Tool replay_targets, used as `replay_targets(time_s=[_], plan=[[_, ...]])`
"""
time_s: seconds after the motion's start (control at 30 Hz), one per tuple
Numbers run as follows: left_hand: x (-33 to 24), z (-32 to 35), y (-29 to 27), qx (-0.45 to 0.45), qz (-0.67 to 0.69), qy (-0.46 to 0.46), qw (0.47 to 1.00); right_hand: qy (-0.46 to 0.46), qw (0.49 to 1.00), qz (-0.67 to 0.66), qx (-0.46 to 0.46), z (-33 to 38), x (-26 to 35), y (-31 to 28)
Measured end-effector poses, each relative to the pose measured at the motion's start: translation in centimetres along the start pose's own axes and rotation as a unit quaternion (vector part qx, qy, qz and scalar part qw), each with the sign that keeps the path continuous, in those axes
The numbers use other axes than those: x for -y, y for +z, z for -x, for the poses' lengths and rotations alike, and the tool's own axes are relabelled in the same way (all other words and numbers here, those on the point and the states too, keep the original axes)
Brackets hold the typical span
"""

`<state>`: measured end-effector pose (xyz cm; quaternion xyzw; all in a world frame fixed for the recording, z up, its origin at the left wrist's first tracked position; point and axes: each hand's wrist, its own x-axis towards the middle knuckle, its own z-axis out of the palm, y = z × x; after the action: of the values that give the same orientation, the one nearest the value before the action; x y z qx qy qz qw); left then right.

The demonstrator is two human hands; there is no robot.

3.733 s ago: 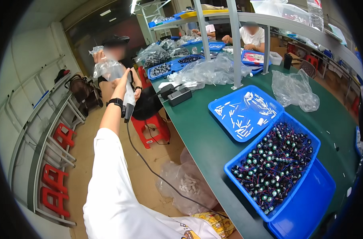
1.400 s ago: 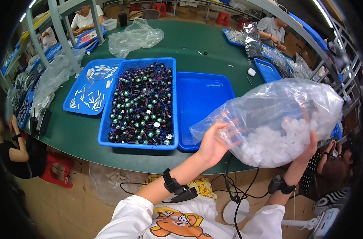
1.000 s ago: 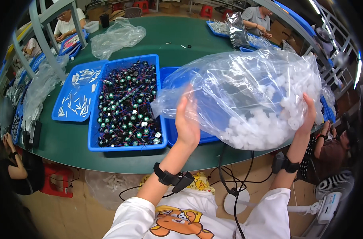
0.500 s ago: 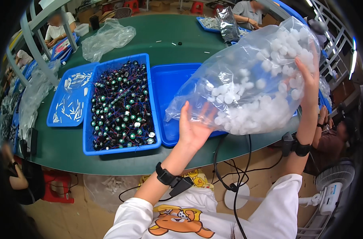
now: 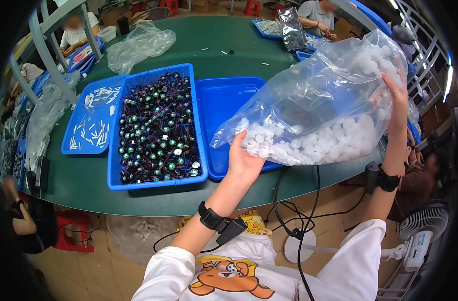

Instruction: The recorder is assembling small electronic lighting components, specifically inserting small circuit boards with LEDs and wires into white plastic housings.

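1. The left forearm [image 5: 226, 195] rises from the lower left of centre, slanting up to the right.
2. The left hand [image 5: 246, 163] sits near mid-frame, its thumb [image 5: 237, 142] pointing up and the other fingers mostly hidden.
3. The right forearm [image 5: 395, 150] climbs steeply along the frame's right side.
4. The right hand [image 5: 398, 97] is higher, at upper right, thumb tipped up and leftward, remaining fingers partly hidden.

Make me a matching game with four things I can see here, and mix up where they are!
1. Bag of round white pieces
2. Wired parts
3. Orange cartoon animal
4. Fan

A. in the big blue tray
B. at the lower right
C. between left hand and right hand
D. on the white shirt

Pairs: 1-C, 2-A, 3-D, 4-B
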<state>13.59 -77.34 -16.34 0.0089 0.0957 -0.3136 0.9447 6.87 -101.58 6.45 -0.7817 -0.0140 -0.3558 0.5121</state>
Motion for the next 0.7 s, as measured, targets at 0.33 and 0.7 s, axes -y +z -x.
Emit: replay_targets(time_s=[0.33, 0.7], plan=[[-2.4, 4.7, 6.2, 0.021, -0.128, 0.025, 0.991, 0.176, 0.981, -0.069, -0.047, -1.4, -4.1, -0.1], [-9.9, 4.9, 15.0, 0.005, -0.103, -0.189, 0.977, 0.391, 0.91, -0.14, -0.006, -2.0, -9.1, 0.5]])
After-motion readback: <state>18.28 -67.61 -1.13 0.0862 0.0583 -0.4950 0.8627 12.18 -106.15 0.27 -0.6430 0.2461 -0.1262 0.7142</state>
